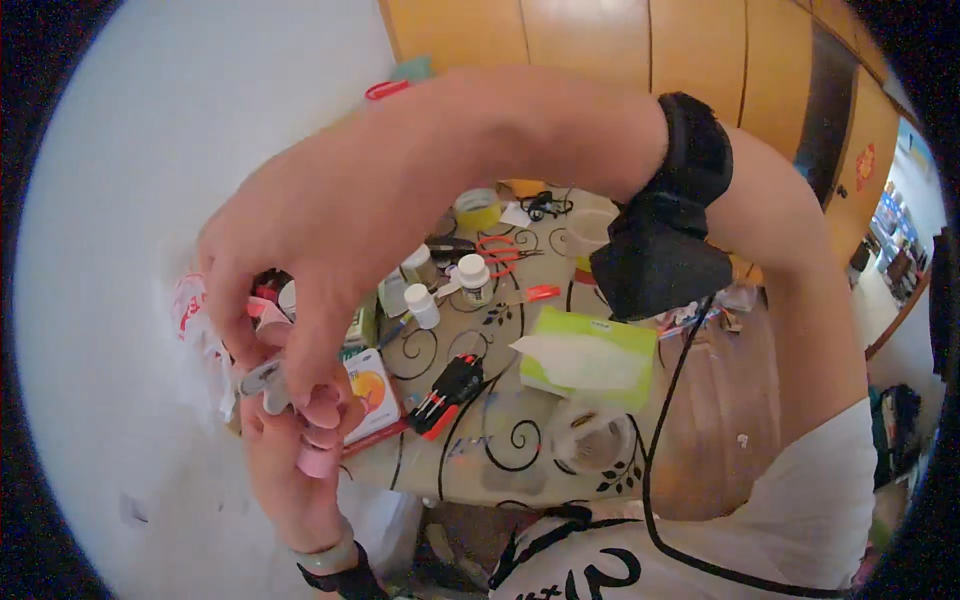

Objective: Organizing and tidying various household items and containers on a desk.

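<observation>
On the table (415,468), a tissue box (585,362) is resting right of a tool set (453,386), while a bowl (598,452) is sitting before the box. Two bottles (422,308) are standing behind the tool set.

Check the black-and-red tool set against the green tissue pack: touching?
Apart. The head view shows a strip of patterned tablecloth between the tool set and the left edge of the tissue pack.
</observation>
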{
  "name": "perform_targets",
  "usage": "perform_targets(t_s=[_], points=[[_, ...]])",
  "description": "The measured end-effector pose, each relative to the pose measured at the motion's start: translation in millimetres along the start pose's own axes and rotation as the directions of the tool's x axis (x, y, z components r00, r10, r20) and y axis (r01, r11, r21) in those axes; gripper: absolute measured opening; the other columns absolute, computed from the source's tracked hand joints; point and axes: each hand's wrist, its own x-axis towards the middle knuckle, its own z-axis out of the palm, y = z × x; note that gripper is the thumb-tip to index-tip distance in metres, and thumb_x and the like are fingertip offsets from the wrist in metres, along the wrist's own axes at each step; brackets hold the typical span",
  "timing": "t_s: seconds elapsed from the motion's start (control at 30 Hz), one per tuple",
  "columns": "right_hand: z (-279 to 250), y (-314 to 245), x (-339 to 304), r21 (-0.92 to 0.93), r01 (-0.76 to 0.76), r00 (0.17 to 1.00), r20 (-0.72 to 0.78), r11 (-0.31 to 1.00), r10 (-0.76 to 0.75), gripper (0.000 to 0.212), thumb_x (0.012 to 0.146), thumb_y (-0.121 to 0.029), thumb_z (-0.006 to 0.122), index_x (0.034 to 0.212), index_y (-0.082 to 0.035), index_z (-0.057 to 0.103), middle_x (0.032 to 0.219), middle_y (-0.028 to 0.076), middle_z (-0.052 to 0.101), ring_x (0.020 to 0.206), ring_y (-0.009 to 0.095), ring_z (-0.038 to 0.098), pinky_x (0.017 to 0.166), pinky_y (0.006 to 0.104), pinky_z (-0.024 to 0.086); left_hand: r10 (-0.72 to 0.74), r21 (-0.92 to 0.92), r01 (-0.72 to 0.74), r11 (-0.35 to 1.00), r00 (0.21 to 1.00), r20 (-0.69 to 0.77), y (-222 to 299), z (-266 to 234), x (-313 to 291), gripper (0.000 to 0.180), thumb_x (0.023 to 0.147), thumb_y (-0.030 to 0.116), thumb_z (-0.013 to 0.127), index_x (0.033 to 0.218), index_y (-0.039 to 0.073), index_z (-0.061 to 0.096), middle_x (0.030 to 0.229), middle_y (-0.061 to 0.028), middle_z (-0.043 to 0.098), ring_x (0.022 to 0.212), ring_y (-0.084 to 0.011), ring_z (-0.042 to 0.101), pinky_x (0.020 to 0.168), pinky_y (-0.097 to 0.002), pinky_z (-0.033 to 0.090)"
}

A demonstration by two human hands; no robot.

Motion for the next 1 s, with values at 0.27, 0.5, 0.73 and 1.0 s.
perform_targets(t_s=[0.27,0.5,0.73,1.0], points=[[15,-9,-26,0.237,-0.292,0.955,0.018,0.926,0.297,0.041,0.084,-0.038,0.064,0.101,-0.001,0.067,0.098,0.014,0.064,0.093,0.025,0.061,0.078,0.0375,0.046,-0.081,-0.07,0.075,0.995,0.993,-0.086,-9,32,4,0.046,0.096,0.044,0.051,0.124,0.007,0.047,0.101,-0.0045,0.055,0.082,-0.0113,0.049,0.056,-0.0219,0.038],[25,-20,-68,0.09,-0.073,0.967,-0.238,0.993,0.093,0.054,0.083,-0.048,0.068,0.111,-0.002,0.062,0.099,0.013,0.068,0.089,0.024,0.064,0.077,0.0362,0.051,-0.119,-0.331,0.055,0.942,0.977,-0.176,-24,17,-5,0.047,0.097,0.044,0.048,0.129,0.01,0.044,0.1,-0.0043,0.052,0.078,-0.0124,0.043,0.053,-0.0208,0.038],[20,-70,-202,0.333,-0.342,0.737,-0.485,0.879,0.47,0.047,0.087,-0.042,0.066,0.116,-0.005,0.062,0.103,0.008,0.068,0.091,0.016,0.063,0.08,0.0305,0.05,-0.178,-0.578,0.267,0.771,0.962,0.207,-43,-28,-52,0.03,0.092,0.024,0.059,0.116,0.008,0.049,0.1,-0.0069,0.05,0.073,-0.0139,0.044,0.058,-0.0236,0.045],[125,-25,-295,0.028,-0.89,0.373,-0.532,0.456,0.76,0.05,0.089,-0.033,0.064,0.128,-0.005,0.051,0.118,0.014,0.053,0.109,0.026,0.055,0.094,0.0357,0.045,-0.417,-0.757,0.339,0.558,0.904,0.097,-73,-52,-79,0.053,0.088,0.019,0.06,0.135,0.003,0.042,0.123,-0.012,0.047,0.079,-0.0172,0.041,0.059,-0.0232,0.043]])
